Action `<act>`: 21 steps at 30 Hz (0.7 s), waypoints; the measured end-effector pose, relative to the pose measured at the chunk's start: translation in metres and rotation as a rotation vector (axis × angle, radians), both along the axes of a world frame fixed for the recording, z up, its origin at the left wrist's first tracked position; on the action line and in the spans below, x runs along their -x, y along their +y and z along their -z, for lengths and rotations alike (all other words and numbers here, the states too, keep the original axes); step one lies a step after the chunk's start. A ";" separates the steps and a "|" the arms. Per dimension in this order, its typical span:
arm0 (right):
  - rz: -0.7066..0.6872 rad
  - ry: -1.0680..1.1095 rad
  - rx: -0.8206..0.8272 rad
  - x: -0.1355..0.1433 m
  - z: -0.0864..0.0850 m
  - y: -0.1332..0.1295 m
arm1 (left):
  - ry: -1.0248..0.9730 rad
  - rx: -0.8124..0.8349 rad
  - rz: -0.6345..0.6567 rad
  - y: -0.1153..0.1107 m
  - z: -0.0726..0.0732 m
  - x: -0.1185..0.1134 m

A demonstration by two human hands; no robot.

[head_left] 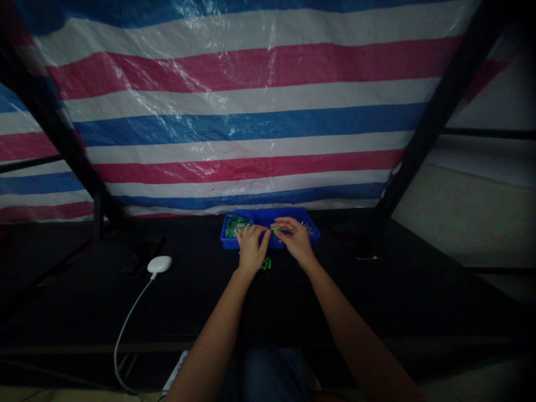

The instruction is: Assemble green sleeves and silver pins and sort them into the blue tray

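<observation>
My right hand (296,240) pinches a small bright green piece (275,228) between thumb and fingers. Close beside it, my left hand (253,244) has thumb and forefinger drawn together at the piece's left end; whatever sits between those fingertips is too small to make out. Both hands are held over the front edge of a blue divided tray (229,244). In the tray's left compartment lie green pieces in clear wrapping (235,223). Small light-coloured slim parts (309,228) lie in its right compartment. A little pile of green pieces (267,263) rests on the table just in front of the tray.
The black table (201,301) carries a white rounded device (159,264) with a white cable at left. A dark flat phone-like object (355,245) lies at right. Behind the tray hangs a striped plastic sheet (251,128), between slanting black frame posts (435,111).
</observation>
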State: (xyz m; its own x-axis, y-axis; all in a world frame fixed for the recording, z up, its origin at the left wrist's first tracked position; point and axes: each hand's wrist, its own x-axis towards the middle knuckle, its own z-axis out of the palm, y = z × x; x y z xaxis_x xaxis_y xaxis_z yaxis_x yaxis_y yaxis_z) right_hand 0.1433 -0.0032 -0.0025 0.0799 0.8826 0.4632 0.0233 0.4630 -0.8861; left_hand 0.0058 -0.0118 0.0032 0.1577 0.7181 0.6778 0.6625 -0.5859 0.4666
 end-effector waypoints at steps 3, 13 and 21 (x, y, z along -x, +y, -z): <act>-0.001 -0.053 -0.016 0.001 0.000 -0.001 | 0.004 0.013 0.028 0.001 0.001 0.000; 0.031 -0.129 -0.078 0.003 -0.005 -0.006 | 0.042 0.019 0.052 0.002 0.003 0.000; 0.048 -0.153 -0.091 0.005 -0.006 -0.007 | 0.042 0.023 0.052 0.005 0.007 0.001</act>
